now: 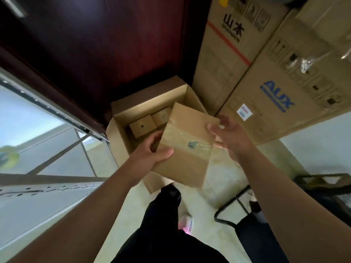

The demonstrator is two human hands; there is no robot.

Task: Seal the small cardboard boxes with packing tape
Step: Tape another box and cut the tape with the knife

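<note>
I hold a small cardboard box (187, 147) in the air above a large open carton (121, 143) on the floor. A strip of clear packing tape runs across the box's top face. My left hand (153, 150) grips its left edge, thumb on top and fingers underneath. My right hand (230, 137) holds the right edge with the thumb over the top corner. Two small boxes (143, 127) lie inside the open carton. No tape roll is in view.
Tall cartons (273, 95) marked AUX and with printed characters stand at the right. A dark red door (106, 54) is behind the open carton, with a glass panel (34, 141) at the left. A black metal frame (239, 204) stands at lower right on the pale tiled floor.
</note>
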